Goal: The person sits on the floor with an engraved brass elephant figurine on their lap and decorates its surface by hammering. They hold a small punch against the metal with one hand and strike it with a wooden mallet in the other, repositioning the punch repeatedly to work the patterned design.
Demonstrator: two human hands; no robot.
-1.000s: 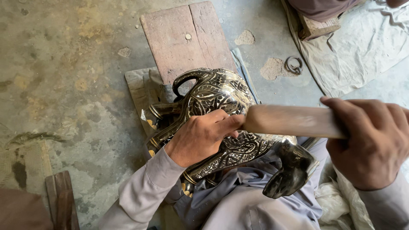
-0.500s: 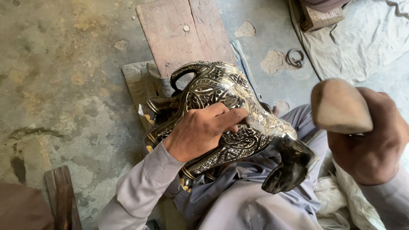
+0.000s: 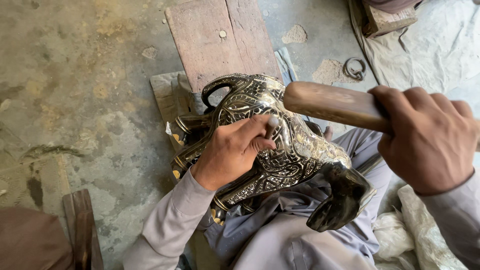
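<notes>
One engraved metal animal figure (image 3: 280, 150) lies across the lap. Left hand (image 3: 232, 150) pinches one small chisel (image 3: 271, 125) against it; right hand (image 3: 430, 137) fist-grips one wooden mallet (image 3: 332, 104). One plank (image 3: 220, 42) behind.

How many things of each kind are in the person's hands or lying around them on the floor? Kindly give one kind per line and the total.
Engraved metal animal figure: 1
Wooden mallet: 1, in the right hand
Small punch: 1, in the left hand
Wooden plank: 1
Metal ring: 1
Wooden block: 1
Total: 6
</notes>
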